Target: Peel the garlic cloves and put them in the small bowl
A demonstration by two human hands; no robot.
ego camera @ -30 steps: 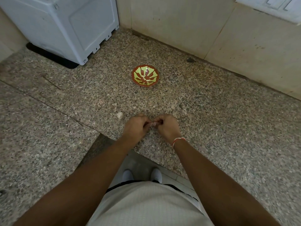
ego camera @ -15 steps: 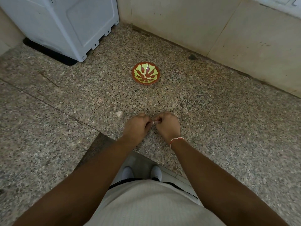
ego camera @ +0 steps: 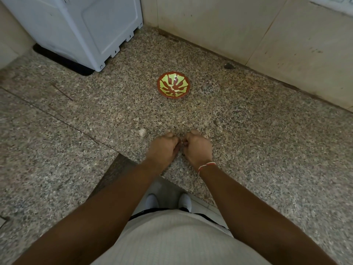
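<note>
Compared with a second ago, the hands have drawn closer together and the fingers have curled in tighter, so the pale bit of garlic that showed plainly between them is now only a sliver. The bowl and the loose clove lie where they lay before; the whole scene sits slightly lower in view because the head has tipped.

On the granite counter (ego camera: 267, 150), near its front edge, a loose garlic clove (ego camera: 142, 132) lies just left of the hands. The left hand (ego camera: 162, 148) has its fingers curled inward, pinching at the garlic clove in hand (ego camera: 183, 143), which is almost wholly hidden between the knuckles. The right hand (ego camera: 198, 148), with a red-and-white thread wristband (ego camera: 206, 165), is curled the same way and pinches the same clove from the other side. How much skin remains on it cannot be told.

Further back, toward the rear wall, stands the small bowl (ego camera: 173, 84), red with a yellow-green pattern, well apart from the hands; a pale piece lies at its centre.

At the counter's back left corner stands a white appliance (ego camera: 80, 27) on a black mat (ego camera: 63, 60). Beige wall tiles (ego camera: 248, 25) line the rear edge.
</note>
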